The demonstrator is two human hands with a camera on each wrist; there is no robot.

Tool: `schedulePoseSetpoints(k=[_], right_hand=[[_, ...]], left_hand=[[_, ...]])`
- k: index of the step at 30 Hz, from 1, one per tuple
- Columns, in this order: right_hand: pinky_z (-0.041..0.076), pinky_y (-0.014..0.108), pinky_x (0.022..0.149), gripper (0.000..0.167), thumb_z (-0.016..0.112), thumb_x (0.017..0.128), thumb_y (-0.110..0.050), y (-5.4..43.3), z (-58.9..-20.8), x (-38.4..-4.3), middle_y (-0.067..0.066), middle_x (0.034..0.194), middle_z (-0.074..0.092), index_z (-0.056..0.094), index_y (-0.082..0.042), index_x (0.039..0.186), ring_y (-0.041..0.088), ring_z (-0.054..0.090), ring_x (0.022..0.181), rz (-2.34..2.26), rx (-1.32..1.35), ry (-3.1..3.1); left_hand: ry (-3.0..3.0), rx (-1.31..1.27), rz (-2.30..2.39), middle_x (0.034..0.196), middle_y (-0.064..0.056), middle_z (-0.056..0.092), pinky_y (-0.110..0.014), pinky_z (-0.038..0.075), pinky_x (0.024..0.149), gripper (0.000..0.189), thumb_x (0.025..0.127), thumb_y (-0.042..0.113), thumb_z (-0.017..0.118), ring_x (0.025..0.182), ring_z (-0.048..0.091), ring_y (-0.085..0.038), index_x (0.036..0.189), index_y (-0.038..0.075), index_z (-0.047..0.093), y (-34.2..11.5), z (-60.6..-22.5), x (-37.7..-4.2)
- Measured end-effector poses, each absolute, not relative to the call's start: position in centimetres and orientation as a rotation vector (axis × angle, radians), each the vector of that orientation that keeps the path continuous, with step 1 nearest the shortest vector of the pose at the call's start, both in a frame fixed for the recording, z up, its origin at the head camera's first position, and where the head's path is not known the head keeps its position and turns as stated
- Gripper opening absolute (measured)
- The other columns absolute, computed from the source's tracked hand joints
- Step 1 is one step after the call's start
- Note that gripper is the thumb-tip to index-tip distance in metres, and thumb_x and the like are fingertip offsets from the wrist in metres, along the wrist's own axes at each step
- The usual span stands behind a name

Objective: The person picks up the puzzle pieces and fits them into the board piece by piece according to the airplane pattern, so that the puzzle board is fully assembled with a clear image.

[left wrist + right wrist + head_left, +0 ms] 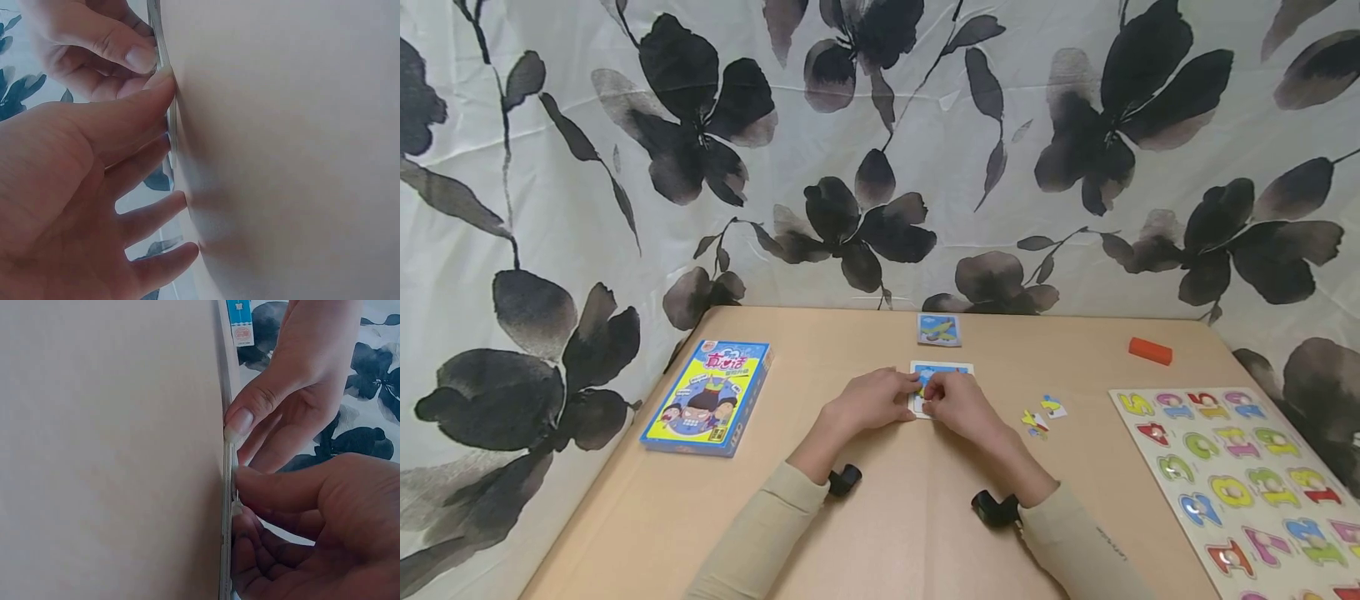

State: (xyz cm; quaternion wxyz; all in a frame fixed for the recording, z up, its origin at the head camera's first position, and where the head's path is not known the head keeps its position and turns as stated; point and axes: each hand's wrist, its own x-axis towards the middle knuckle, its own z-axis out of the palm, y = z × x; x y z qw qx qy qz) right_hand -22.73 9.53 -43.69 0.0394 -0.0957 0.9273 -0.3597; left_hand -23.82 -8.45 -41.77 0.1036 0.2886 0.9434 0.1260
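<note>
A small picture puzzle board with a white border and blue picture lies in front of me, largely covered by both hands. My left hand steadies its left side; in the left wrist view the thumb rests at the board's near edge and the other fingers spread loosely toward the table. Over the board's right half, my right hand has its thumb and index finger together, pinching a small puzzle piece mostly hidden by the fingertips. Several loose puzzle pieces in yellow, blue and white lie right of the right hand.
Behind the board lies a second small picture puzzle with a yellow shape on blue. A blue and yellow box lies at left. An orange-red block sits at the back right, behind a sheet of colourful letter shapes. A floral curtain hangs behind the table.
</note>
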Motion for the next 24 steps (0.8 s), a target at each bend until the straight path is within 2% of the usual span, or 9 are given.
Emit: schedulePoseSetpoints(k=[16,24], right_hand=[[0.043,0.026,0.065,0.003,0.076,0.084,-0.008,9.9,-43.8,-22.6,0.0,0.074,0.065,0.074,-0.005,0.083,0.016,0.054,0.074,-1.033,-0.32,2.86],[0.033,0.026,0.053,0.031,0.08,0.083,-0.023,10.6,-44.0,-22.3,0.001,0.059,0.05,0.059,-0.01,0.064,0.017,0.047,0.058,-0.939,-0.197,2.94]], left_hand=[[2.785,0.878,0.344,0.154,0.006,0.047,-0.045,0.042,0.113,0.056,0.091,0.035,0.072,0.146,0.04,-0.029,0.143,0.019,0.056,-8.1,-41.8,-23.7],[2.834,0.934,0.229,0.151,0.002,0.051,-0.04,0.047,0.109,0.051,0.093,0.031,0.07,0.139,0.05,-0.024,0.141,0.018,0.058,-7.7,-41.8,-23.5]])
